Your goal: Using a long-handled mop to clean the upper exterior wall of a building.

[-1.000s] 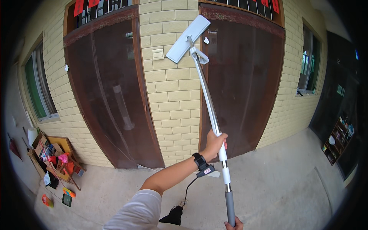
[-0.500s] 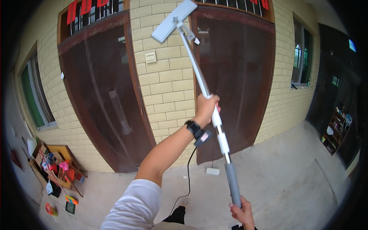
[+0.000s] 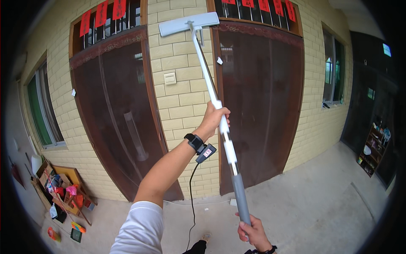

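I hold a long-handled flat mop raised against the wall. Its pale grey flat head lies high on the yellow brick pillar between two doors. My left hand, with a black wrist strap, is closed around the white pole about halfway up. My right hand grips the grey lower end of the handle near the bottom of the view. A black cable hangs from a small device at my left wrist.
Dark brown screen doors stand left and right of the pillar, with red paper strips above. A wooden crate of colourful items sits at lower left. A shelf stands at far right on the concrete floor.
The mop head has swung left and upward, from the top of the right door onto the brick pillar. My left hand rose with the pole; the right hand stayed at the handle's end.
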The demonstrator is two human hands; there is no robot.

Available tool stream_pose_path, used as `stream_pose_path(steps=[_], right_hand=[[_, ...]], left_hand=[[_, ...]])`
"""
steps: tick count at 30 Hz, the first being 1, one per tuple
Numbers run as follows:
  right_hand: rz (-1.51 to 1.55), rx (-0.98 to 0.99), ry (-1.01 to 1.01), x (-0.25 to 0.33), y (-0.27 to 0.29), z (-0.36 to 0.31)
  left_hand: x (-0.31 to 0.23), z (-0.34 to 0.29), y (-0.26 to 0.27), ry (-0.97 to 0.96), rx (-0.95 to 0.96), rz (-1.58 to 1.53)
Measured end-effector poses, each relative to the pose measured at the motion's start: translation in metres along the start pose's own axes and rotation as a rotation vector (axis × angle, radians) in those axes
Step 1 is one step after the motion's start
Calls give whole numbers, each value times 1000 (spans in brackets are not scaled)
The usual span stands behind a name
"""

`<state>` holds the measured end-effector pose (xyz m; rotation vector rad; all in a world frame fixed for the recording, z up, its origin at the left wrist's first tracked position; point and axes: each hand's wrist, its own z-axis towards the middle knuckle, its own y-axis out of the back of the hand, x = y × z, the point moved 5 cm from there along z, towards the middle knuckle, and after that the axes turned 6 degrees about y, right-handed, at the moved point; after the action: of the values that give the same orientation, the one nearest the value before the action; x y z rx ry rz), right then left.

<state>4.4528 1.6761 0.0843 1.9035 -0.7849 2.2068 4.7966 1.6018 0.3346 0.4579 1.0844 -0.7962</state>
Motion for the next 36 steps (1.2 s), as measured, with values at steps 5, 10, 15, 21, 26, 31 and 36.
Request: stream_pose_path(steps=[5, 10, 15, 21, 26, 31, 36], right_hand=[[139, 160, -23, 60, -11, 82], [113, 270, 42, 94, -49, 127], [72, 215, 5, 36, -43, 117], [-70, 88, -124, -109, 12, 30], [-83, -7, -197, -189, 34, -32], [-275, -117, -42, -130, 3, 5], [-219, -49, 56, -27, -36, 99]], left_hand=[[-58, 13, -13, 23, 107, -90], [-106, 53, 27, -80, -99, 64], [-58, 28, 46, -67, -38, 247], [110, -88, 35, 31, -9, 93], [167, -181, 20, 252, -58, -86], [120, -120, 25, 142, 28, -139], [3, -17, 53, -21, -3, -69]])
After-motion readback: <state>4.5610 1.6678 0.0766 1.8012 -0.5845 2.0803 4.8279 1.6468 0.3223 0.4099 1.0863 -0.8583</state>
